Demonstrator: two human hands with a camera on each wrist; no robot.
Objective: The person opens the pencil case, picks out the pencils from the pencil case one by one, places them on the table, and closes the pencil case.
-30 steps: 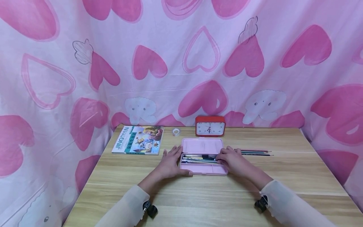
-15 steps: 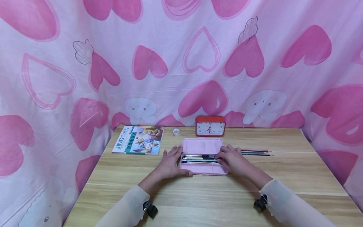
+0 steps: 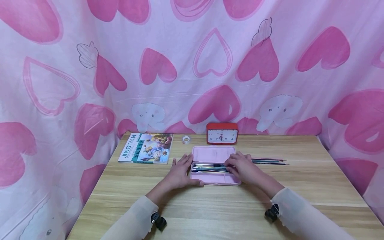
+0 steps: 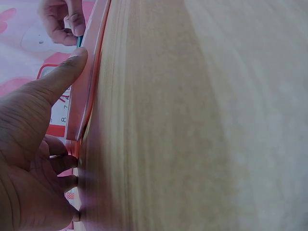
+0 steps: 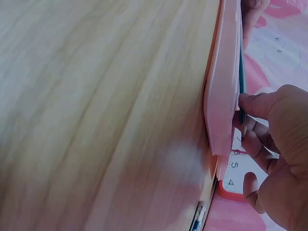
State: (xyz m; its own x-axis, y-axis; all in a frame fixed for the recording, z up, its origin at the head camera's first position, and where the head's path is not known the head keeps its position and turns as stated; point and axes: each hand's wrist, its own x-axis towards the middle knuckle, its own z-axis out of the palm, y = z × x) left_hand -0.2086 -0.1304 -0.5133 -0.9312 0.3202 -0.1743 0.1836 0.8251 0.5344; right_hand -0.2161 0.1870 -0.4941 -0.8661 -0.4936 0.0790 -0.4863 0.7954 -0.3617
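Just below the head view's centre, the left hand (image 3: 181, 171), fingers spread, seemingly steadies an uncovered pink pencil case (image 3: 208, 179) while the right hand (image 3: 243, 169) pinches a green pencil (image 5: 242, 72) over it.

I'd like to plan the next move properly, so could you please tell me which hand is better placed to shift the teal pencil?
The right hand, I'd judge: it pinches the teal pencil near one end, while the left hand lies spread at the pink case's left side.
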